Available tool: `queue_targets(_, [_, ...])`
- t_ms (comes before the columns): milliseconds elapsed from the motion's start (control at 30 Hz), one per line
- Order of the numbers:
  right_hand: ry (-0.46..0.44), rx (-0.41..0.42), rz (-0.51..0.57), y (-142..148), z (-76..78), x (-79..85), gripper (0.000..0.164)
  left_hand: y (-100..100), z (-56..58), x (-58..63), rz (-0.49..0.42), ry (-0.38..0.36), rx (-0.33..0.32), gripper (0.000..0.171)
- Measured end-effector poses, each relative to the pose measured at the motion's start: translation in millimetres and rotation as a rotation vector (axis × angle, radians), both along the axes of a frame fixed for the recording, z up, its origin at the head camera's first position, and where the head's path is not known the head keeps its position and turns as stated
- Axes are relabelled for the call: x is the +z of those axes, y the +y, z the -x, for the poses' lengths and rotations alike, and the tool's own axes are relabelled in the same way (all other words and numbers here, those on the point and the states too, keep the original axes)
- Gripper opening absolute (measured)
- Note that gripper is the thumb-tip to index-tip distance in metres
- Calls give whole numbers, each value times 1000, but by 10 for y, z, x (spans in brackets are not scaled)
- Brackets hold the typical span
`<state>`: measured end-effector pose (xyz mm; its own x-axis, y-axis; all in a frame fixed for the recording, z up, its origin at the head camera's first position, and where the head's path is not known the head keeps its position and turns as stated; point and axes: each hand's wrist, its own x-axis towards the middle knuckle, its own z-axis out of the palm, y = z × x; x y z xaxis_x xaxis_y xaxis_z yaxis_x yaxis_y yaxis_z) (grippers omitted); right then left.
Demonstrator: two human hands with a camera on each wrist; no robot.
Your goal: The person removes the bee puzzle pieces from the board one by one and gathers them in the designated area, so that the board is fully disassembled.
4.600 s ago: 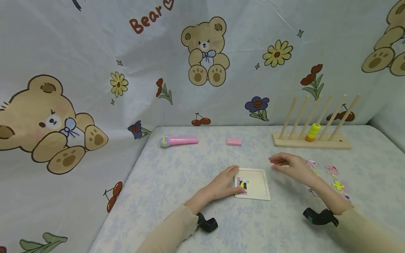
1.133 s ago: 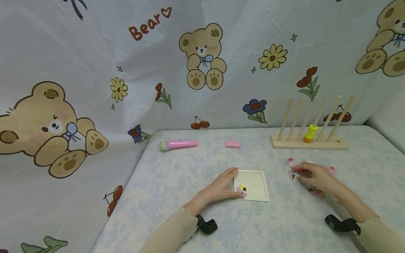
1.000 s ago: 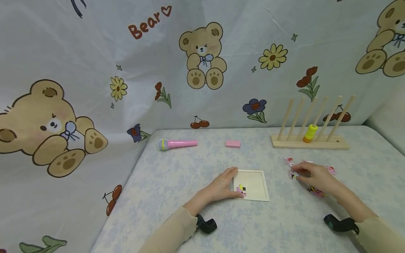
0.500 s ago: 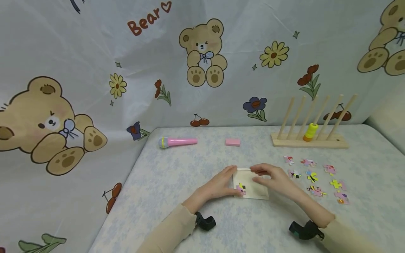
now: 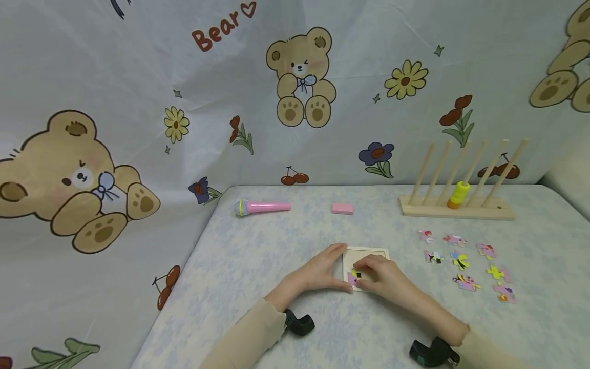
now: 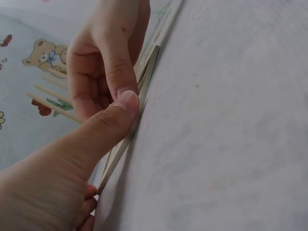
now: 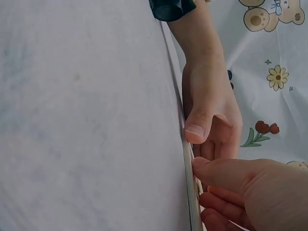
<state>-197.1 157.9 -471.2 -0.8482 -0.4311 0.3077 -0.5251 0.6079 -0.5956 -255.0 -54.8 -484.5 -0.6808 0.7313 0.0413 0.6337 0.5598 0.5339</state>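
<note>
A shallow square puzzle tray (image 5: 375, 251) with a pale wooden rim lies on the table. My left hand (image 5: 318, 271) grips its left side, thumb at the near corner and fingers at the far one. In the tray's near left corner sits a pink, yellow and black puzzle piece (image 5: 352, 278). My right hand (image 5: 387, 279) reaches over the tray from the right, with thumb and curled fingers pinching at that piece and partly hiding it. The left wrist view shows the left thumb (image 6: 113, 115) at the tray's edge, close to the right hand (image 6: 110, 57).
Several loose puzzle pieces (image 5: 460, 260) lie spread out right of the tray. Behind them stands a wooden peg rack (image 5: 461, 211) with yellow and orange beads on one peg. A pink toy microphone (image 5: 265, 206) and a pink block (image 5: 342, 208) lie near the back edge.
My right hand has gone from the loose pieces leftward over the tray, down to the piece in its near left corner. The left hand has kept its place on the tray.
</note>
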Motion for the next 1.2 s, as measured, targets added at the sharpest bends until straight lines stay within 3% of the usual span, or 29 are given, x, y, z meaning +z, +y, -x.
queue_targets(133, [46,22,30,-11,-16,-35,26,3,-13,3,-6,-5,0,106])
queue_targets(433, [51,31,61,-27,-39,-49,30,1,-32,13,-4,-21,9,107])
queue_targets(833, [-115,36,130,-23,22,-67,35,-3,-18,13,-7,-9,12,107])
queue_targets(1200, [-81,102,202,-36,28,-106,43,13,-9,-8,-2,3,4,107])
